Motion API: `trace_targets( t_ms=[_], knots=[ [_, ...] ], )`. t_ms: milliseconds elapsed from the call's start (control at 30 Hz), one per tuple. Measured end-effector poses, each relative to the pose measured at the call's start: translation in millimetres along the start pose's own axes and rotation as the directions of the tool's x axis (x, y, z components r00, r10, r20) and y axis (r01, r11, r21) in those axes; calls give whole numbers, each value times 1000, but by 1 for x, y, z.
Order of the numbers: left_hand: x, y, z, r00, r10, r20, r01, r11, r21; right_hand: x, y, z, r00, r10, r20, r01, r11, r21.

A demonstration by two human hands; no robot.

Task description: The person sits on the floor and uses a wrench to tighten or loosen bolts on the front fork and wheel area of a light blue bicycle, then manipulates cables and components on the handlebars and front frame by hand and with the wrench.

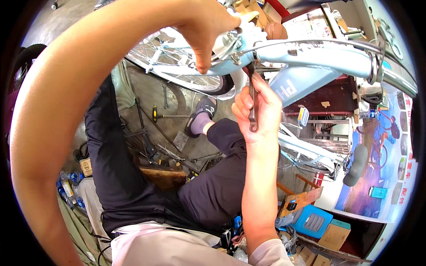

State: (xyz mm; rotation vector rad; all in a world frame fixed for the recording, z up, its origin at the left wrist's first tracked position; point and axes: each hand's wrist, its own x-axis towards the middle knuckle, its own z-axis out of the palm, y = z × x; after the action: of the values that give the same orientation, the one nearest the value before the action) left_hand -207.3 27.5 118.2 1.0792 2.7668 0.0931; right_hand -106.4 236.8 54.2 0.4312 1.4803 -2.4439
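A light blue bicycle frame stretches across the top of the view. My right hand is closed around a dark metal wrench; its ring end sticks out below the fingers. The wrench's upper end meets the underside of the frame near a dark collar, where the exact contact is hidden. Arching in from the left, my left arm ends in my left hand, which grips the light blue bicycle part beside the spoked wheel. Its thumb shows on the near side; the other fingers are partly hidden.
A yellow-and-black-handled tool, a loose wrench and several long tools lie on the floor between my legs, near a wooden block. At right are a grey saddle, a blue plastic stool and a cardboard box.
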Motion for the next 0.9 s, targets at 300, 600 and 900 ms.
trace_targets(
  t_ms=[300,600,900],
  knots=[
    [0,0,-18,989,49,138,-35,994,-101,21,69,1,758,-650,-50,537,666,-518],
    [3,-4,-14,986,6,165,0,999,-38,33,87,11,703,-700,-123,541,640,-546],
    [11,-10,8,1000,-3,22,2,999,34,35,81,16,725,-685,-65,524,611,-594]
  ],
)
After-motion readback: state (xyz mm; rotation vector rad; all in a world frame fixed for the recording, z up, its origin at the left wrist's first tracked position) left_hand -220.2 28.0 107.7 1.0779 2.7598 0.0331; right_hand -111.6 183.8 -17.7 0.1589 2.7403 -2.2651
